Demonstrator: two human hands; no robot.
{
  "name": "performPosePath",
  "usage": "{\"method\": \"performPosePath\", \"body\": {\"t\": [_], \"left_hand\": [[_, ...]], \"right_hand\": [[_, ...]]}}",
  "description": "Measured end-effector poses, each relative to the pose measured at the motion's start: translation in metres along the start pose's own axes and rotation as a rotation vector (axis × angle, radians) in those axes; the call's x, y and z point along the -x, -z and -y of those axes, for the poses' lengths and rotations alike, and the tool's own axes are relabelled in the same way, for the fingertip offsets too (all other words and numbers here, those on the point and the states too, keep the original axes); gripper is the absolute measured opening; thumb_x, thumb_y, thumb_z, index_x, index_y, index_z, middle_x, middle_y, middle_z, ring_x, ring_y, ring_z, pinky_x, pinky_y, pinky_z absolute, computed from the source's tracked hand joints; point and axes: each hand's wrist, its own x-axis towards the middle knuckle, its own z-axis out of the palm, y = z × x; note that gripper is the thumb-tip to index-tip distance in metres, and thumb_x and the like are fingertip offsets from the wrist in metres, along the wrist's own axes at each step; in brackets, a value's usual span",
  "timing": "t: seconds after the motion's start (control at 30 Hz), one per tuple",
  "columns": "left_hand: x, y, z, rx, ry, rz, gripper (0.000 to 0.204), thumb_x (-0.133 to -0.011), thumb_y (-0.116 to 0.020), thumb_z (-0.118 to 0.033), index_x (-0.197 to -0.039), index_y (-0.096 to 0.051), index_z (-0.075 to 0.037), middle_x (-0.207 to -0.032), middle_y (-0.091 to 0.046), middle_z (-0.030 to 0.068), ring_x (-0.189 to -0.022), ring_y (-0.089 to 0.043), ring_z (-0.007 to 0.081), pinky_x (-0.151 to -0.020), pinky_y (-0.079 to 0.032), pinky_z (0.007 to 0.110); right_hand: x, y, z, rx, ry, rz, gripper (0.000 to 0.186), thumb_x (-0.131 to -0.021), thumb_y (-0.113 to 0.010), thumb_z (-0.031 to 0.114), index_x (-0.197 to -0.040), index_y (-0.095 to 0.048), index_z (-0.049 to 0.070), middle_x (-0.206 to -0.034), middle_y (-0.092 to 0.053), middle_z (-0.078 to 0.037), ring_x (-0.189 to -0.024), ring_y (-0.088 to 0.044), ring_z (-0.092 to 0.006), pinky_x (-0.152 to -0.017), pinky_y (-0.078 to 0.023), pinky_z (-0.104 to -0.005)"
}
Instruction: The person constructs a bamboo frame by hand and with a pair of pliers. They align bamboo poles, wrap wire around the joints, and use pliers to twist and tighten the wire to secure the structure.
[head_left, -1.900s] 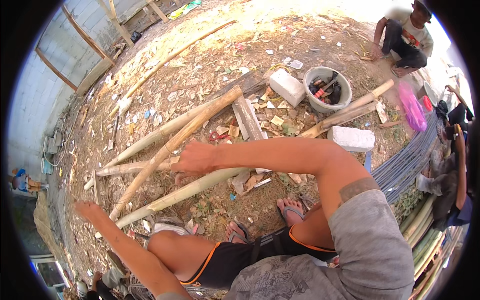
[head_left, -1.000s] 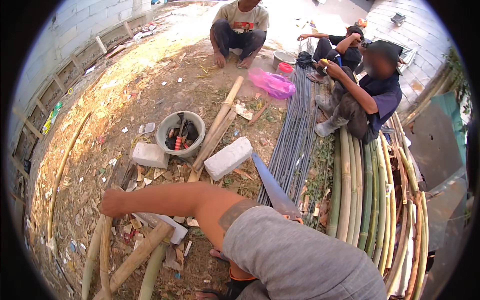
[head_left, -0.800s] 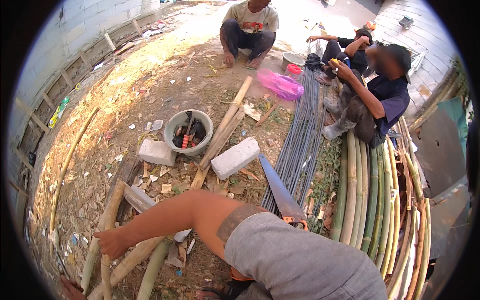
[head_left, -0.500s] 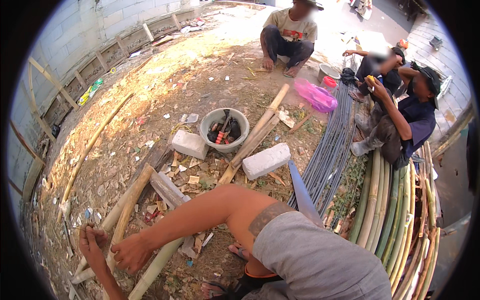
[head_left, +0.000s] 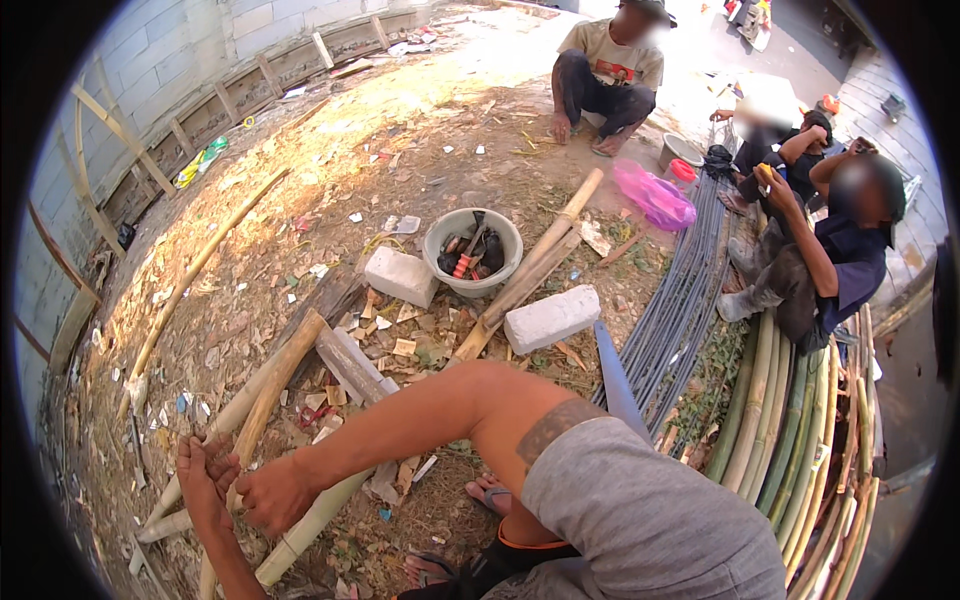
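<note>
a long, pale tan bamboo pole (head_left: pixel 268 400) slants up from the lower left of your view, its upper end resting near a weathered grey wooden plank (head_left: pixel 350 362). your left hand (head_left: pixel 208 475) is raised just beside it, fingers loosely apart. your right hand (head_left: pixel 275 495) is in front of the pole, fingers curled in; whether they clamp anything, or touch the pole, you cannot tell. a pale green bamboo pole (head_left: pixel 318 515) lies below your right forearm. beyond the plank, a round grey plastic bucket (head_left: pixel 478 288) of tools stands between two white rectangular blocks (head_left: pixel 400 277). to the right are a blue saw blade (head_left: pixel 617 378), dark metal rods (head_left: pixel 668 310) and stacked green and yellow bamboo (head_left: pixel 775 425). farther off, a co-worker in a cream t-shirt (head_left: pixel 610 75) squats.
</note>
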Motion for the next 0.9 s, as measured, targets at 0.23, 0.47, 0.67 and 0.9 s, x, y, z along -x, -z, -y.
{"method": "performPosePath", "body": {"t": [0.23, 0.47, 0.67, 0.9], "left_hand": [[-0.010, -0.005, 0.013, 0.109, 0.074, -0.260, 0.031, -0.111, -0.061, -0.038, -0.132, -0.062, -0.017, -0.089, -0.068, -0.0022, -0.065, -0.061, 0.0070, -0.059, -0.057, 0.021], [-0.060, 0.034, 0.050, 0.105, 0.041, -0.278, 0.033, -0.112, -0.055, -0.042, -0.132, -0.062, -0.016, -0.070, -0.045, -0.0074, -0.052, -0.039, 0.0066, -0.046, -0.034, 0.024], [-0.056, 0.031, 0.032, 0.039, 0.079, -0.364, 0.031, -0.113, -0.054, -0.041, -0.128, -0.065, -0.016, -0.068, -0.035, -0.0099, -0.051, -0.030, 0.0024, -0.040, -0.021, 0.023], [-0.020, 0.005, -0.009, 0.291, -0.079, -0.365, 0.033, -0.114, -0.055, -0.036, -0.137, -0.062, -0.012, -0.067, -0.032, -0.0100, -0.050, -0.025, 0.0003, -0.037, -0.020, 0.021]], "right_hand": [[-0.001, -0.011, 0.004, -0.061, 0.032, 0.127, 0.017, -0.089, -0.071, 0.031, -0.077, -0.074, 0.020, -0.088, -0.072, -0.001, -0.083, -0.075, -0.0254, -0.079, -0.052, -0.0477], [-0.029, -0.006, -0.007, -0.193, 0.156, 0.529, 0.017, -0.093, -0.068, 0.029, -0.083, -0.075, 0.018, -0.095, -0.077, -0.005, -0.093, -0.076, -0.0264, -0.086, -0.055, -0.0508], [-0.014, -0.007, 0.016, -0.085, -0.036, -0.057, 0.014, -0.085, -0.074, 0.027, -0.080, -0.075, 0.014, -0.089, -0.074, -0.008, -0.094, -0.072, -0.0304, -0.082, -0.054, -0.0493], [-0.029, 0.008, 0.026, -0.718, -1.079, -0.533, 0.028, -0.096, -0.067, 0.025, -0.109, -0.062, 0.001, -0.095, -0.070, -0.017, -0.103, -0.067, -0.0416, -0.084, -0.052, -0.0554]]}}
